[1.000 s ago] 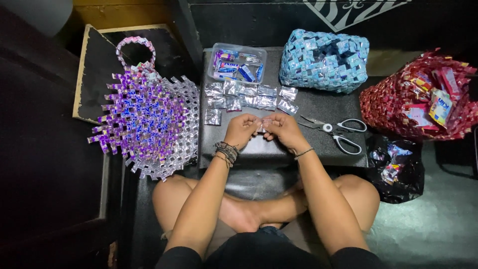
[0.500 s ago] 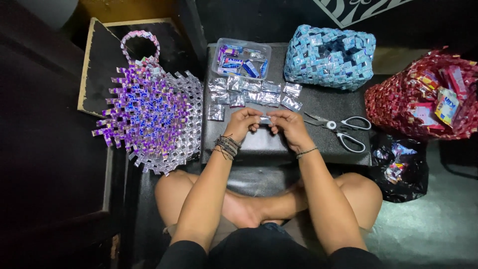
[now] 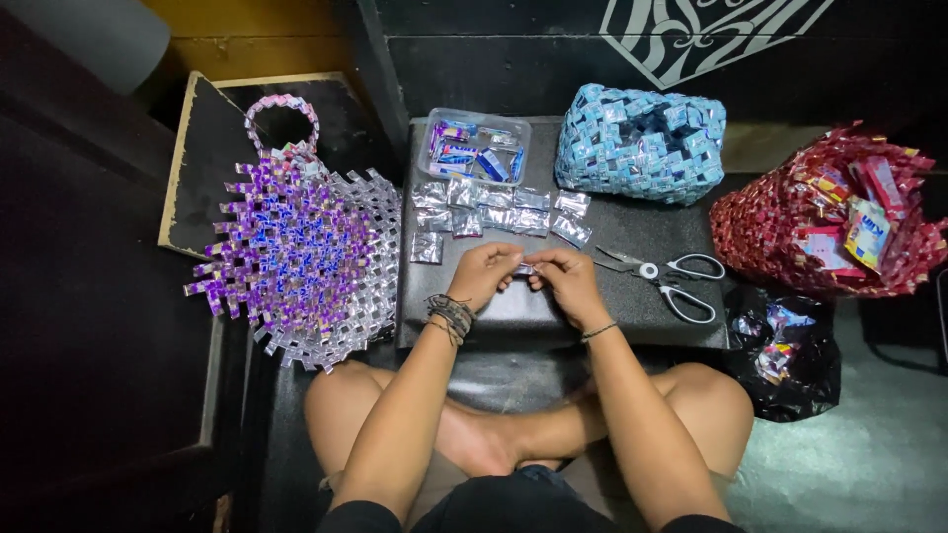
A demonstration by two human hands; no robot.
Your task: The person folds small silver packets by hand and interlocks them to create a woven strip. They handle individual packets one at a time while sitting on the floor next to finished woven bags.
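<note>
My left hand [image 3: 484, 274] and my right hand [image 3: 563, 279] meet over a low dark table [image 3: 642, 237], both pinching one small folded silvery wrapper strip [image 3: 522, 267] between the fingertips. Just beyond the hands lie several folded silver wrapper pieces [image 3: 489, 212] in loose rows. A clear plastic box [image 3: 474, 148] with blue and purple wrappers stands behind them. Scissors [image 3: 660, 276] with white handles lie on the table right of my right hand.
A woven purple and silver wrapper bag [image 3: 296, 247] with a handle lies to the left. A woven blue bag [image 3: 640, 143] sits at the table's back right, a woven red bag [image 3: 825, 212] holding packets at far right, a black plastic bag [image 3: 785, 350] below it.
The hands stay together on the small strip, their fingers shifting slightly. The view has moved a little; nothing else on the table has moved.
</note>
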